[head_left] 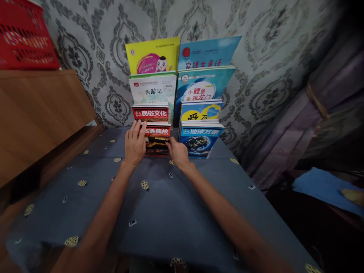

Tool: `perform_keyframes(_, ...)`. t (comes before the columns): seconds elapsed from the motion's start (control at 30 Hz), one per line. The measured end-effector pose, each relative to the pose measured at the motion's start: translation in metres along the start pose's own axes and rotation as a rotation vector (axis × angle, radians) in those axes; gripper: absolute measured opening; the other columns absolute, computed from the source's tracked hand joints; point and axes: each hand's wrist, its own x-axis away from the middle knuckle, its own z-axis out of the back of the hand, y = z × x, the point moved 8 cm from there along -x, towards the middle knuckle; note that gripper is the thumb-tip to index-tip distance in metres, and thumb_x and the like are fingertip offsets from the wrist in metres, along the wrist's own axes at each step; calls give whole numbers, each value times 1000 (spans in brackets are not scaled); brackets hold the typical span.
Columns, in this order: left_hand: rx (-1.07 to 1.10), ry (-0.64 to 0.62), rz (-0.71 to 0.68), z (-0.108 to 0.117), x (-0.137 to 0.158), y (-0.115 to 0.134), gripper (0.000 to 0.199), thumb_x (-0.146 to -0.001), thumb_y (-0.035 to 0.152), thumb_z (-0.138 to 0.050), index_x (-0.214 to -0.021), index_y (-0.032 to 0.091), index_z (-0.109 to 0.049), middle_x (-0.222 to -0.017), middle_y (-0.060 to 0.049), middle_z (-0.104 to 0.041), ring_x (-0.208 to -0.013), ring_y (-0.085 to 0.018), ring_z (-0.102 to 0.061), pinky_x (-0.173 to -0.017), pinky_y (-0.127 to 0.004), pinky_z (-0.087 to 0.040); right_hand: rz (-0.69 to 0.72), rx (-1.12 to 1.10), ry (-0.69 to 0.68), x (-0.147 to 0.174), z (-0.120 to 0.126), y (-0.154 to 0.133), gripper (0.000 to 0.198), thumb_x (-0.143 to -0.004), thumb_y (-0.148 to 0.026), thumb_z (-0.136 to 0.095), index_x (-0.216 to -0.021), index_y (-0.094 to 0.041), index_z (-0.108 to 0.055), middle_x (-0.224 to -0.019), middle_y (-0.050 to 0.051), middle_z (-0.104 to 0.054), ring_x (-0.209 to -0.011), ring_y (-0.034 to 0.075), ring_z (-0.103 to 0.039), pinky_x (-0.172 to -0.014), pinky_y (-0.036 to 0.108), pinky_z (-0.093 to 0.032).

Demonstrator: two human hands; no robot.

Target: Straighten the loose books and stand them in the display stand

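Two rows of upright books stand against the wall on a cloth-covered table. At the front of the left row is a red-and-black book (157,145) with white Chinese lettering. My left hand (135,143) grips its left side, fingers over the upper left corner. At its right edge, my right hand (178,151) pinches the book with bent fingers; the fingertips are partly hidden. Just behind stands another red-topped book (154,113), then a pale green book (153,90) and a yellow book (153,51). A blue book with a globe picture (199,142) fronts the right row, near my right hand.
Behind the globe book stand a yellow-and-blue book (199,111), a teal book (206,81) and a tall blue book (209,51). A wooden cabinet (42,113) with a red basket (27,38) is at left. A curtain (295,136) hangs at right beside the grey-blue tablecloth (159,220).
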Motion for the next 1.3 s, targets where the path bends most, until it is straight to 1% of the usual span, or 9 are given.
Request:
perform_keyframes(0.23, -44, -6, 31, -4, 0, -10, 59, -87, 5, -47, -143, 23, -50, -145, -13, -55, -141, -30, -42, -115, -52, -32, -6, 42, -67, 1, -2, -6, 25, -105, -33, -43, -119, -20, -59, -93, 13, -77, -83, 26, -73, -63, 28, -39)
perform_keyframes(0.53, -20, -21, 33, -6, 1, -12, 62, -84, 3, -48, -142, 25, -51, -143, -11, -56, -138, -29, -44, -114, -51, -33, -38, 22, -101, 6, 1, -8, 26, -104, -33, -43, -116, -17, -60, -97, 16, -76, -88, 30, -73, -67, 31, -45)
perform_keyframes(0.6, -57, -25, 18, -4, 0, -10, 60, -84, 4, -48, -141, 24, -52, -142, -11, -57, -137, -29, -45, -113, -49, -34, -47, -34, -64, 7, 4, -9, 28, -102, -32, -46, -120, -15, -57, -99, 17, -76, -88, 30, -73, -69, 33, -47)
perform_keyframes(0.7, -92, -51, 8, -3, -1, -8, 58, -86, 5, -47, -141, 23, -53, -143, -11, -57, -136, -28, -46, -113, -47, -35, -19, -184, 88, 7, 18, -14, 44, -101, -32, -45, -139, -10, -42, -112, 18, -73, -93, 29, -71, -74, 34, -49)
perform_keyframes(0.77, -98, -63, 13, -5, -2, -6, 57, -87, 6, -46, -141, 24, -52, -144, -11, -56, -137, -27, -45, -113, -47, -35, 20, -267, 177, 5, 27, -17, 47, -102, -31, -41, -144, -10, -37, -120, 19, -70, -98, 28, -70, -78, 34, -50)
perform_keyframes(0.9, -93, -48, 19, -8, -2, -5, 56, -88, 6, -46, -141, 23, -53, -143, -11, -57, -137, -28, -45, -113, -48, -36, 33, -280, 202, -2, 33, -19, 35, -103, -27, -37, -130, -14, -55, -114, 16, -73, -96, 27, -70, -79, 33, -50)
perform_keyframes(1.13, -56, -33, 24, -12, 0, -8, 58, -88, 5, -44, -143, 21, -50, -146, -13, -53, -141, -29, -42, -115, -49, -34, -36, -219, 172, -2, 30, -13, 33, -103, -25, -41, -129, -18, -60, -114, 12, -74, -95, 24, -70, -77, 29, -47)
perform_keyframes(1.23, 28, -17, 24, -12, 6, -10, 57, -93, 9, -41, -148, 21, -43, -150, -14, -48, -145, -27, -37, -118, -48, -31, -63, -184, 135, -2, 26, -12, 35, -103, -24, -41, -131, -19, -61, -115, 12, -74, -97, 24, -71, -76, 28, -47)
perform_keyframes(1.3, 111, 57, 98, -9, 14, -19, 56, -97, 18, -41, -153, 18, -33, -155, -17, -41, -148, -26, -33, -120, -47, -29, -78, -151, 107, -2, 24, -12, 35, -103, -24, -41, -131, -19, -62, -113, 12, -75, -95, 24, -72, -74, 28, -47)
